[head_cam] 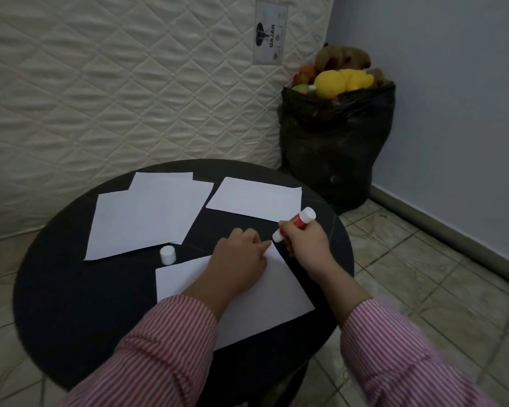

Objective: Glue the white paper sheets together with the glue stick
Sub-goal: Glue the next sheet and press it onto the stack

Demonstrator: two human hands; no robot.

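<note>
On the round black counter [71, 289], nearest the person, lay one white paper sheet [276, 295], its far corner pointing toward the glue stick. Left hand [241, 259] rested on that sheet, fingers loosely bent and pressing it flat near the corner, gripping nothing. Right hand [306, 242] was closed around a glue stick [295, 223] with a red body and white ends, held tilted, its lower white end just at the sheet's far corner; contact could not be confirmed. The stick's white cap [168, 254] stood upright on the counter, just beyond the sheet's left edge and just beside a loose stack of white sheets [147, 215] spread over the counter's far left. A separate white sheet [256, 199] lay at the far right, near the glue stick's upper end. Both arms wore red-and-white striped sleeves [165, 348].

Behind the counter a quilted cream mattress [115, 83] stood against the wall. Right of it, in the corner, sat a black plastic bag [332, 148] stuffed with soft toys [341, 79], a yellow one uppermost. Floor was tiled [423, 274].
</note>
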